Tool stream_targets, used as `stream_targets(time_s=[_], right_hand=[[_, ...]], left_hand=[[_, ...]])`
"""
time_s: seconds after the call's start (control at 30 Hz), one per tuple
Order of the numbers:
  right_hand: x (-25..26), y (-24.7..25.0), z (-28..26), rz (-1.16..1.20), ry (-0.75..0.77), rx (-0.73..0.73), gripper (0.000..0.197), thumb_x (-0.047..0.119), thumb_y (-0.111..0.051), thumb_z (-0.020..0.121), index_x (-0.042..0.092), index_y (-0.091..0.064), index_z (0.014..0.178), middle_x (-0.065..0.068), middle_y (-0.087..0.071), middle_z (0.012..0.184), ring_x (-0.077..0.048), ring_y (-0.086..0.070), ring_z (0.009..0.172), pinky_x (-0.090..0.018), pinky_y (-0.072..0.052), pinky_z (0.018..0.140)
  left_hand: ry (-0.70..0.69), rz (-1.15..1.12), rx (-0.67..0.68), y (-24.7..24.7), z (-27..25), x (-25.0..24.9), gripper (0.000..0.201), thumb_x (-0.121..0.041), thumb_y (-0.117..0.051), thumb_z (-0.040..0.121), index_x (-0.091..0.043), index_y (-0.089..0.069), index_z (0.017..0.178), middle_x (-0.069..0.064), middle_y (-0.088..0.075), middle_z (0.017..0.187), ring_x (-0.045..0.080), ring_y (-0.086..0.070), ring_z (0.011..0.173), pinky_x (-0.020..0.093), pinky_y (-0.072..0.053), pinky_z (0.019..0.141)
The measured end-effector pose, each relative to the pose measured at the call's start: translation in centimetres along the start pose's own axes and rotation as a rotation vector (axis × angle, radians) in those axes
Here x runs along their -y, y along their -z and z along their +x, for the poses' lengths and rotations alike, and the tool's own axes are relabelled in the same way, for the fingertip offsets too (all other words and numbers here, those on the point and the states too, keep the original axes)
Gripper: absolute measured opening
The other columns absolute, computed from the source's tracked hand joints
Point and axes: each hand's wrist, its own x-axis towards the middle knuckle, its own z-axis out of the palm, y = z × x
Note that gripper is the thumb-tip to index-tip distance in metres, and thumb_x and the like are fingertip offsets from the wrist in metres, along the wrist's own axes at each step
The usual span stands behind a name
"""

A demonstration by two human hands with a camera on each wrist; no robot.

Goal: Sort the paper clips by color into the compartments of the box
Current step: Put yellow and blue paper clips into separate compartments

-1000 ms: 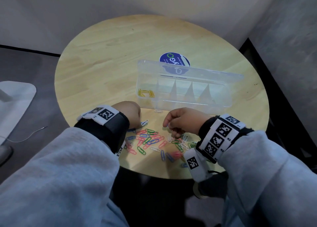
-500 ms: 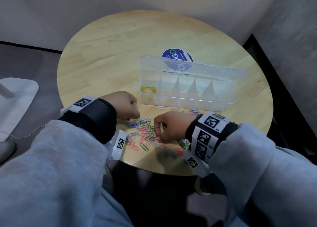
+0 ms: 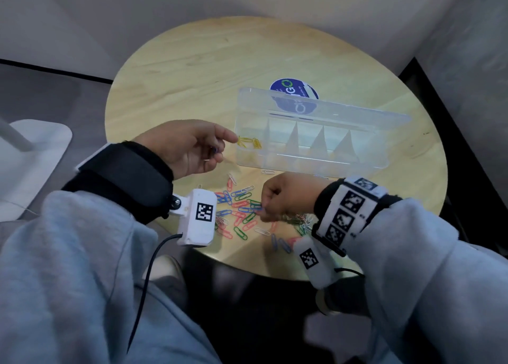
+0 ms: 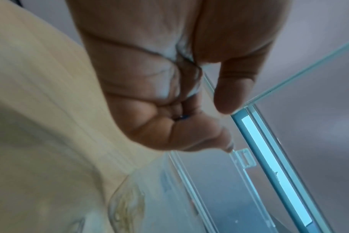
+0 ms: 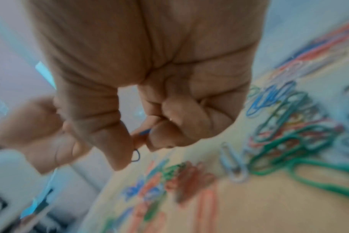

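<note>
A clear plastic box (image 3: 384, 163) with its lid open stands on the round wooden table (image 3: 178, 75). Yellow clips (image 3: 250, 142) lie in its leftmost compartment; the other compartments look empty. My left hand (image 3: 220, 149) hovers beside the box's left end, index finger stretched toward it, the other fingers curled round a blue clip (image 4: 182, 117). Mixed coloured paper clips (image 3: 242, 215) lie scattered near the table's front edge. My right hand (image 3: 262, 211) is low over this pile and pinches a blue clip (image 5: 136, 155) between thumb and fingers.
A round blue sticker (image 3: 291, 88) shows on the table behind the box lid. A white clip (image 3: 268, 171) lies against the box's front wall. A white stand base (image 3: 33, 154) sits on the floor at the left. Walls close in behind and at the right.
My left hand has lifted off the pile and moved up and right to the box's left end. The right hand stayed over the pile, shifting slightly left.
</note>
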Motion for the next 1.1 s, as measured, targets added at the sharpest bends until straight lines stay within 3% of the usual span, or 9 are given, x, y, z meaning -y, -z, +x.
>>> stream_targets(time_s=[0.07,0.13,0.2,0.3,0.53,0.6,0.77,0.97,1.1], right_hand=[[0.0,0.5,0.1,0.305,0.000,0.016,0.026,-0.003,-0.062,0.079,0.014,-0.051,0.062,0.000,-0.060,0.052,-0.006,-0.048,0.040,-0.016,-0.039,0.042],[0.0,0.8,0.2,0.538,-0.009,0.005,0.029,-0.012,-0.054,0.083,0.009,-0.048,0.064,-0.003,-0.054,0.047,-0.007,-0.048,0.036,-0.014,-0.039,0.037],[0.3,1.0,0.4,0.660,-0.022,0.010,0.028,-0.015,-0.045,0.086,0.009,-0.051,0.073,-0.001,-0.051,0.045,-0.007,-0.048,0.034,-0.014,-0.038,0.036],[0.8,0.9,0.7,0.686,-0.041,0.049,0.034,-0.012,-0.033,0.087,0.011,-0.057,0.080,-0.001,-0.045,0.045,-0.009,-0.044,0.037,-0.017,-0.035,0.039],[2.1,0.5,1.2,0.683,-0.151,0.033,0.025,0.002,-0.036,0.091,0.007,-0.053,0.074,-0.005,-0.043,0.066,-0.010,-0.041,0.047,-0.015,-0.034,0.039],[2.5,0.5,1.6,0.572,-0.143,0.011,0.018,0.007,-0.044,0.091,0.007,-0.054,0.076,-0.005,-0.046,0.067,-0.012,-0.040,0.049,-0.019,-0.032,0.043],[4.2,0.5,2.0,-0.155,0.008,-0.097,0.009,0.023,-0.066,0.084,0.019,-0.059,0.083,0.008,-0.048,0.063,-0.011,-0.045,0.061,-0.019,-0.036,0.052],[5.3,-0.4,3.0,-0.407,0.068,-0.111,0.013,0.016,-0.063,0.084,0.020,-0.065,0.096,0.009,-0.046,0.068,-0.014,-0.047,0.069,-0.019,-0.034,0.053],[5.1,-0.9,3.3,-0.544,0.061,-0.138,0.008,0.015,-0.053,0.087,0.016,-0.059,0.083,0.002,-0.051,0.076,-0.018,-0.047,0.076,-0.017,-0.031,0.048]], left_hand=[[0.015,-0.041,-0.023,0.1,0.1,0.0,0.032,-0.003,-0.032,0.086,-0.009,-0.063,0.078,-0.001,-0.046,0.058,0.008,-0.046,0.046,0.014,-0.040,0.043],[0.027,0.113,-0.099,0.0,0.4,0.3,0.026,-0.007,-0.038,0.089,-0.010,-0.060,0.076,0.000,-0.042,0.061,0.010,-0.039,0.047,0.014,-0.033,0.040],[0.030,0.550,-0.160,0.0,0.6,0.8,0.015,-0.011,-0.050,0.088,-0.014,-0.059,0.077,0.002,-0.045,0.065,0.013,-0.035,0.050,0.018,-0.032,0.045],[0.056,1.141,-0.170,0.1,0.3,1.9,0.001,-0.021,-0.062,0.079,-0.021,-0.062,0.079,-0.006,-0.060,0.071,0.014,-0.051,0.066,0.025,-0.042,0.066],[0.078,1.270,-0.175,-0.6,-0.1,2.6,0.010,-0.014,-0.062,0.073,-0.023,-0.058,0.076,-0.009,-0.051,0.060,0.008,-0.046,0.056,0.021,-0.029,0.050],[0.069,1.330,-0.191,-0.8,-0.2,3.0,0.008,-0.015,-0.058,0.075,-0.023,-0.058,0.077,-0.008,-0.050,0.060,0.008,-0.045,0.056,0.020,-0.028,0.049],[0.087,1.367,-0.146,-1.4,0.4,3.6,0.008,-0.018,-0.066,0.077,-0.024,-0.062,0.078,-0.009,-0.052,0.060,0.007,-0.046,0.056,0.020,-0.030,0.047],[0.092,1.352,-0.125,-1.4,0.9,3.9,0.009,-0.023,-0.071,0.076,-0.023,-0.063,0.077,-0.008,-0.055,0.064,0.014,-0.053,0.072,0.019,-0.034,0.051],[0.109,1.247,-0.108,-1.0,0.7,3.6,0.011,-0.027,-0.074,0.075,-0.021,-0.065,0.074,-0.007,-0.058,0.066,0.013,-0.053,0.069,0.022,-0.037,0.059]])
